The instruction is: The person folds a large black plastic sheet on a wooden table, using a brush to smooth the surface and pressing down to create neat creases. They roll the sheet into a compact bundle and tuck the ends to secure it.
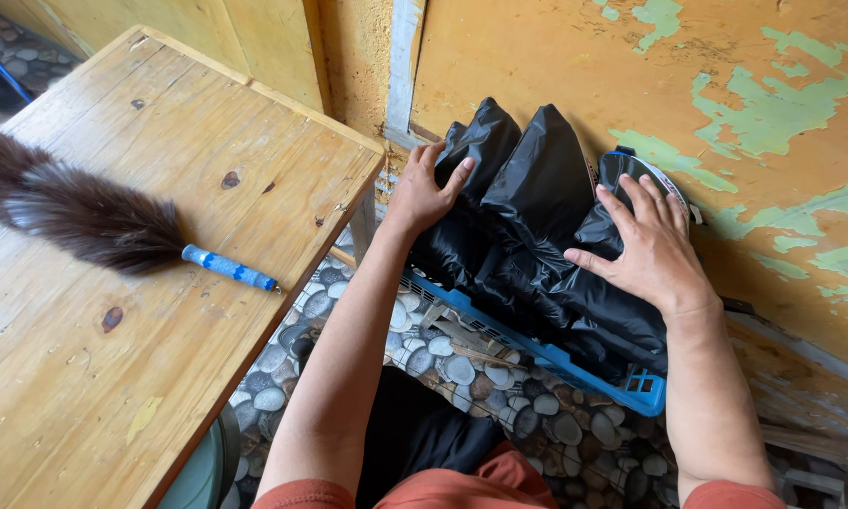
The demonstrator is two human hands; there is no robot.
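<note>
Both hands lie flat with fingers spread: the left hand [427, 191] on the upper left of the black plastic bags [527, 236], the right hand [648, 247] on their right side, neither gripping. These bags sit in a blue crate [575, 366] in the middle of the frame, against the orange wall [575, 66]. Pressing gently and evenly should keep the thin plastic from tearing.
</note>
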